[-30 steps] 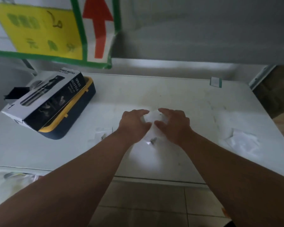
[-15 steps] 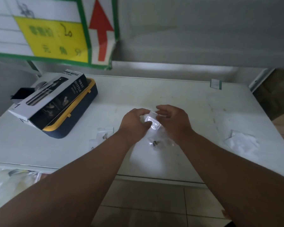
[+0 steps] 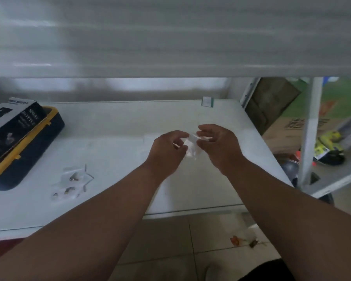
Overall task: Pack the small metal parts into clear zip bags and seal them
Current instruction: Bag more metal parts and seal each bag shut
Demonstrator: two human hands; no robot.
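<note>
Both hands up over the white table [image 3: 118, 122]: left hand [image 3: 166, 151] and right hand [image 3: 221, 145] each pinch the clear zip bag [image 3: 192, 147] between them. Contents unreadable. Suggest: pinch strip from one end, slide across, keep parts low. Filled bags [image 3: 71, 183] lie left.

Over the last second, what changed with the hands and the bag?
Both hands, left hand and right hand, went from pressing on the white table to lifting a clear zip bag off it, pinched between them. The camera swung right. The filled bags and the spray bottle box on the navy case stayed put.
</note>
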